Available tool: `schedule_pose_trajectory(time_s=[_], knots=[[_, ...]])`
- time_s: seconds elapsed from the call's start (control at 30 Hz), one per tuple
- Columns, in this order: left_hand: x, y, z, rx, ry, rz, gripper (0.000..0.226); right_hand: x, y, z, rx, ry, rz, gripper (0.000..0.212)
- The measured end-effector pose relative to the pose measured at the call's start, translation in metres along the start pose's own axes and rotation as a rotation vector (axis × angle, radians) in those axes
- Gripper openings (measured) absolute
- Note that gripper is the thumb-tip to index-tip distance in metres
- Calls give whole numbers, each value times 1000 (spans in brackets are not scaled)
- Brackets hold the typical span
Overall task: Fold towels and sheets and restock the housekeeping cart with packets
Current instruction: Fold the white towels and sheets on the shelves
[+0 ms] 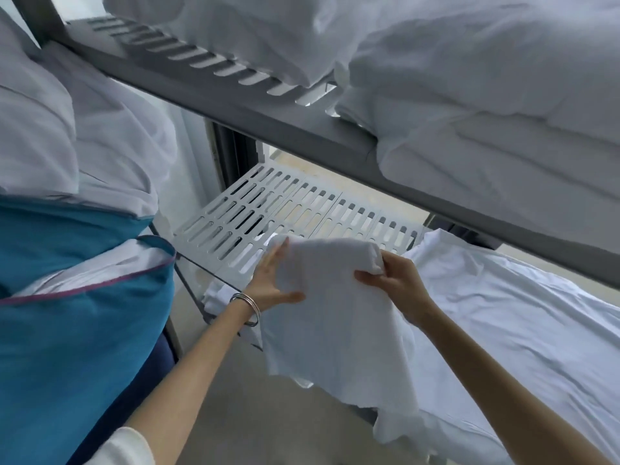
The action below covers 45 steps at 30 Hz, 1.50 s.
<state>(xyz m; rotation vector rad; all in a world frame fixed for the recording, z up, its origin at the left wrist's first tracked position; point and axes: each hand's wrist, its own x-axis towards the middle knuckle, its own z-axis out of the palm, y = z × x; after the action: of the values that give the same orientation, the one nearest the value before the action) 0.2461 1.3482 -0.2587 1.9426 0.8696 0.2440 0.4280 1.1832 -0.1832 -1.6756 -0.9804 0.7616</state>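
Note:
A folded white towel hangs over the front edge of the cart's lower slotted shelf. My left hand grips its left side, thumb on top, with metal bangles on the wrist. My right hand pinches the towel's upper right corner. The towel's lower part droops below the shelf edge. A crumpled white sheet lies on the same shelf, just right of the towel.
The grey upper shelf juts out overhead, stacked with folded white linen. A teal laundry bag stuffed with white linen hangs at the cart's left end. Pale floor shows below.

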Motion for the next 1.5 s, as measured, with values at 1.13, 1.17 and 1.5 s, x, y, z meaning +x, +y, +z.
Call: schedule_pose_trajectory(time_s=[1.13,1.17,1.5], knots=[[-14,78,-78,932,191,287,39,-1,-49,-59,-1440,189,-527,48],[-7,89,-91,929,293,352,39,8,-53,-63,-1422,256,-511,54],[13,-23,-24,1020,613,680,41,11,75,-21,-1515,332,-641,45]])
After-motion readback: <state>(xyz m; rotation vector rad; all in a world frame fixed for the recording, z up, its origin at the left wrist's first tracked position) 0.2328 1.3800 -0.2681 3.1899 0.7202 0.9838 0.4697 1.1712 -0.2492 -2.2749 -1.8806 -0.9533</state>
